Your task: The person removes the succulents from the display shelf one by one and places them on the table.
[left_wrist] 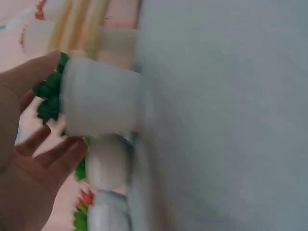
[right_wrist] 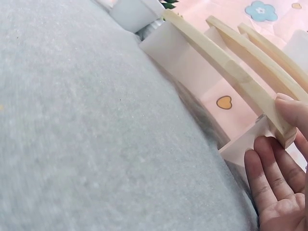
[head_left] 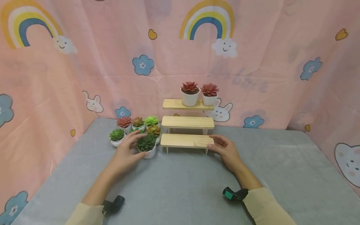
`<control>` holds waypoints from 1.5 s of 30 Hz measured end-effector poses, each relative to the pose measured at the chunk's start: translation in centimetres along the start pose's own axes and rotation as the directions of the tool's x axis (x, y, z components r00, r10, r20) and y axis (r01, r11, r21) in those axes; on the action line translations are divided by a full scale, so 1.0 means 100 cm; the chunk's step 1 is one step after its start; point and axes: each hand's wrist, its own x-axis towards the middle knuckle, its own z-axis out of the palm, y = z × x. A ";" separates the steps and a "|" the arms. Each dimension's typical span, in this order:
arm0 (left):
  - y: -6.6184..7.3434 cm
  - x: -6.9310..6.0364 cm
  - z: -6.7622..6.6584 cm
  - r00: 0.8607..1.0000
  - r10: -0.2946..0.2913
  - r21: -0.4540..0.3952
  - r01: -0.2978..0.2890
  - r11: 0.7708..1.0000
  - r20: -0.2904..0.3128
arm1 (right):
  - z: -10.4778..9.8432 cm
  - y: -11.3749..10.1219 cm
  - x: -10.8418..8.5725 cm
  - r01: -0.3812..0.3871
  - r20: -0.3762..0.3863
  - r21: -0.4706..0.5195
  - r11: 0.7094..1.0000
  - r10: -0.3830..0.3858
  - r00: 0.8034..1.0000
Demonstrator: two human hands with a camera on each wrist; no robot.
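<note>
A dark green potted succulent in a white pot stands on the table left of a three-tier wooden display stand. My left hand curves round this pot, thumb at the front and fingers at the back; the left wrist view shows the white pot blurred between thumb and fingers, its base at table level. With thumb above and fingers beneath, my right hand grips the right end of the lowest shelf. On the top shelf are two red succulents in white pots.
Several small potted succulents stand close together behind and left of my left hand, among them a red one, a bright green one and a green one. The grey tabletop ends at a pink patterned cloth.
</note>
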 end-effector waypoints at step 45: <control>0.127 0.201 0.067 0.985 0.154 -0.285 -0.125 0.950 0.082 | 0.000 -0.002 0.000 -0.039 -0.020 0.011 0.999 0.040 0.999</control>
